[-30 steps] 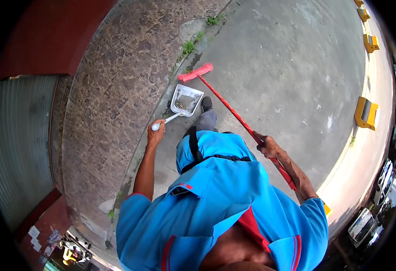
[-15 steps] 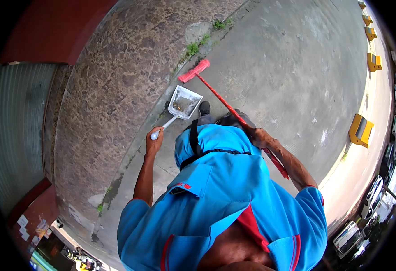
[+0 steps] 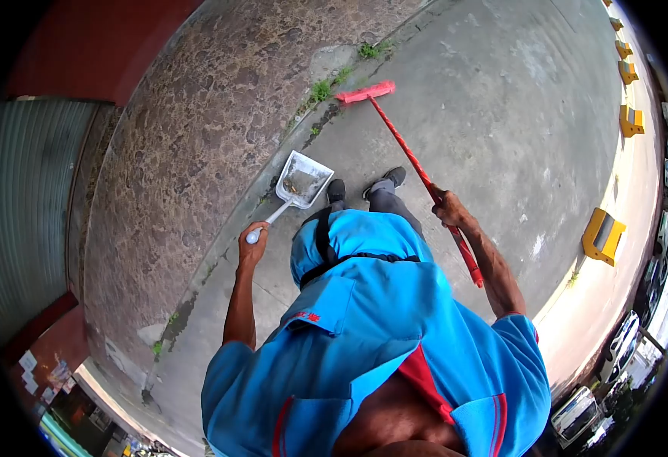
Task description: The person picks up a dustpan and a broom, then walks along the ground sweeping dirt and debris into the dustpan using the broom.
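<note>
My left hand [image 3: 252,245] is closed round the handle of a white dustpan [image 3: 303,180], which is low over or on the pavement left of my feet; I cannot tell which. Some small brown debris [image 3: 291,186] lies in the pan. My right hand [image 3: 449,209] grips the red striped handle of a broom [image 3: 402,145]. Its pink-red bristle head [image 3: 366,93] is ahead of the dustpan and apart from it, close to the weeds along the paving seam.
Brown patterned paving [image 3: 189,137] runs along the left, beside a corrugated shutter [image 3: 25,198]. Green weeds [image 3: 321,91] grow at its edge with the grey concrete [image 3: 516,152]. Yellow and black blocks [image 3: 603,237] line the right side, with parked cars [image 3: 621,346] beyond.
The broom head has moved forward and to the right, away from the dustpan. Both shoes now show. The dustpan has shifted slightly left and down in view.
</note>
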Motion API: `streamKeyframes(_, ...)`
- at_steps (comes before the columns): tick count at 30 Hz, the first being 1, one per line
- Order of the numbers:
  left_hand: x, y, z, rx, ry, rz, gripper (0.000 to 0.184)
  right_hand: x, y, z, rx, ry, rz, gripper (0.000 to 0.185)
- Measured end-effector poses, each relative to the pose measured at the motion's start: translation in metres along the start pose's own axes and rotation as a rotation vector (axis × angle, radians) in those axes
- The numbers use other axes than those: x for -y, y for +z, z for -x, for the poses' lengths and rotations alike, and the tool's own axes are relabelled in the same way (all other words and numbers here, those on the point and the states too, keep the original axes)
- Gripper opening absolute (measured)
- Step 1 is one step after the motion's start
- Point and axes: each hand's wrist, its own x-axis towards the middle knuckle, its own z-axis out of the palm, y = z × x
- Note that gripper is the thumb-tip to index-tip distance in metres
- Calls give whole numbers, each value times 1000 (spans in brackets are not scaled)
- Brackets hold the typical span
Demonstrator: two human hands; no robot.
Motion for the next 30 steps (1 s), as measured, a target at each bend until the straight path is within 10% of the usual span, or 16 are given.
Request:
streamKeyframes(8, -3, -13, -6, 0, -105, 62, 14, -8, 63, 20, 67, -86, 194, 73)
streamKeyframes(10, -6, -16, -6, 16, -130, 62, 14, -70, 94, 14, -57, -539, 330, 71)
streamKeyframes(17, -13, -17, -11, 85, -155, 63, 20, 7, 33, 84, 318, 48, 60, 78)
streamKeyframes(30, -22, -6, -10, 24, -168, 60, 14, -6, 58, 28, 71, -36, 60, 77)
